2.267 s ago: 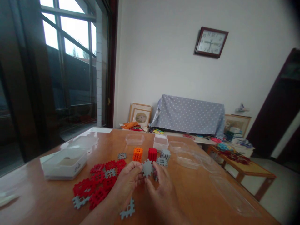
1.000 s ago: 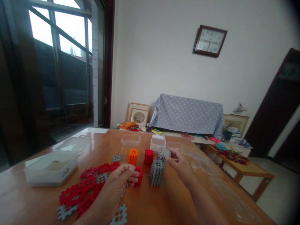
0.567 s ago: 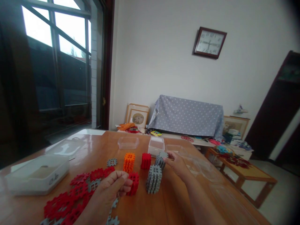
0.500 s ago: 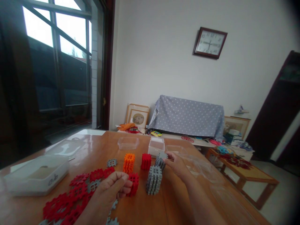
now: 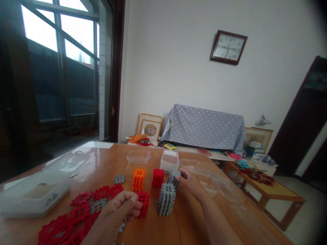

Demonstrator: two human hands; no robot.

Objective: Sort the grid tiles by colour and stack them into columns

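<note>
On the table several stacks of square plastic interlocking tiles stand upright. My right hand [image 5: 190, 183] reaches in from the right, its fingers and thumb closed on the back grey stack [image 5: 174, 177]. Just in front of that stands a taller grey stack [image 5: 166, 200]. My left hand [image 5: 121, 209] is closed, thumb pressed to the curled fingers, against the left side of a red stack [image 5: 144, 203]; whatever lies within the fingers is hidden. Behind are an orange stack [image 5: 138, 180] and another red stack [image 5: 158, 178]. Loose red tiles [image 5: 79, 211] spread beside my left forearm, with grey tiles [image 5: 98, 205] among them.
A translucent tub [image 5: 35, 194] stands at the left. Farther back are a clear shallow tray [image 5: 138, 157] and a white box [image 5: 169, 160]. Clear lids [image 5: 226, 185] lie along the table's right side. A low wooden table [image 5: 278, 187] stands beyond on the right.
The view has shifted slightly, so the table items appear a little lower and farther left. Both hands keep nearly the same places beside the stacks.
</note>
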